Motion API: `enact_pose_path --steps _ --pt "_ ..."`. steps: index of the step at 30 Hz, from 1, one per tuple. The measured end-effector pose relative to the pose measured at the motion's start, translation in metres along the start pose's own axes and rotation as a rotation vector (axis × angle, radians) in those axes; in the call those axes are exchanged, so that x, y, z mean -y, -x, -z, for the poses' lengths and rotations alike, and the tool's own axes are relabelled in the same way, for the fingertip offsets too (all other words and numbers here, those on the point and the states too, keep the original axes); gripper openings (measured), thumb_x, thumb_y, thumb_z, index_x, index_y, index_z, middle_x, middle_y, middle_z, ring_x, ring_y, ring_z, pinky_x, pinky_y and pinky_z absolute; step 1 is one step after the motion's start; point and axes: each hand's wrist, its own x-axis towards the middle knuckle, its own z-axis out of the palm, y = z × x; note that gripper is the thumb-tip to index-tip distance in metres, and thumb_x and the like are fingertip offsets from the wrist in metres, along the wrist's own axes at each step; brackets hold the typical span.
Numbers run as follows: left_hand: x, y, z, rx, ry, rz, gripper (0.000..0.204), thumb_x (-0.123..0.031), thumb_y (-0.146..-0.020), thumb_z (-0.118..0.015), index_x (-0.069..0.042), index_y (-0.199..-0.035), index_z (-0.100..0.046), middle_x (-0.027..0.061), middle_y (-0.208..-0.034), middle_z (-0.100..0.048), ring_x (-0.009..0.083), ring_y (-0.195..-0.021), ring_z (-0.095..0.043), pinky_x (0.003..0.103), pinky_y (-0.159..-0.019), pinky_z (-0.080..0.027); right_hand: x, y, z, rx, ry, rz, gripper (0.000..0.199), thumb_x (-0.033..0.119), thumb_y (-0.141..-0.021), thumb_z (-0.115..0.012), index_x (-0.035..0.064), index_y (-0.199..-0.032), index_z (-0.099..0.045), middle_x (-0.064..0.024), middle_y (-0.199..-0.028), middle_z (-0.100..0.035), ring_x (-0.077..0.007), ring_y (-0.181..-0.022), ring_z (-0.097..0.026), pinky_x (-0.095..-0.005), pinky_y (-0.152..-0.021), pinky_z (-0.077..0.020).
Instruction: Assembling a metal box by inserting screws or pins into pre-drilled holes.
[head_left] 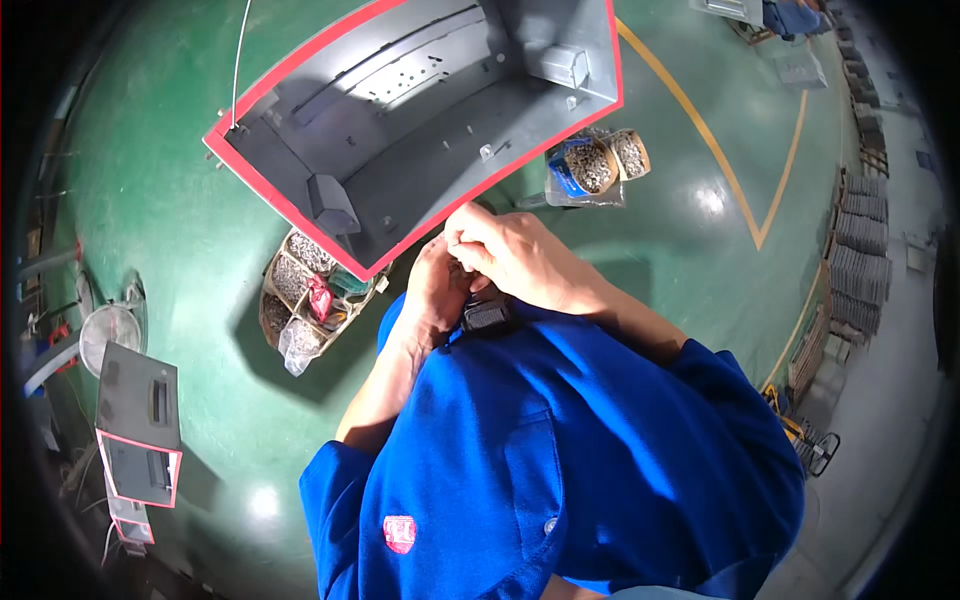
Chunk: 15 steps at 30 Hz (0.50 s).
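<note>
Both of my hands are close together in front of my chest, just below the red-rimmed edge of a large grey metal casing (pixel 410 165). My left hand (pixel 432 285) has its fingers curled inward. Over its fingertips bends my right hand (pixel 520 258), its fingers closed and pinched against the left ones. Whatever lies between the fingers is hidden. Directly under the hands, a small black object (pixel 487 317) rests against my blue shirt. The casing hangs open toward me, with brackets and small holes on its inner walls.
A divided box (pixel 325 340) of small metal parts, a red bag and clear plastic sits below the casing at left. More small parts fill containers (pixel 630 155) at right. A thin wire (pixel 240 60) supports the casing. Other red-rimmed casings (pixel 140 400) hang far left; stacked grey pieces (pixel 860 240) line the right.
</note>
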Motion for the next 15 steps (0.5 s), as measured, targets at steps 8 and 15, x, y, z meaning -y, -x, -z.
enact_pose_path --steps 8,15 --pt "0.002 0.021 0.008 0.059 -0.237 0.029 0.026 -0.031 -0.093 -0.044 -0.007 -0.095 -0.055 0.0035 -0.073 -0.057 0.0116 -0.058 -0.051 0.022 -0.046 -0.036 -0.006 0.019 -0.028 -0.148 0.074 0.021 0.014 0.011 -0.09 -0.052 0.0055 -0.093 -0.04 -0.0116 -0.062 -0.058 -0.0285 -0.058 -0.063 -0.0371 -0.048 -0.0475" --pt "0.001 0.041 0.015 0.009 -0.163 0.03 0.037 -0.038 -0.096 -0.04 -0.006 -0.083 -0.053 0.0041 -0.062 -0.054 0.01 -0.048 -0.045 0.021 -0.041 -0.032 0.001 0.033 -0.045 -0.131 -0.037 -0.112 0.012 0.011 -0.09 -0.053 0.0036 -0.09 -0.045 -0.01 -0.064 -0.059 -0.0222 -0.058 -0.063 -0.0307 -0.051 -0.0473"
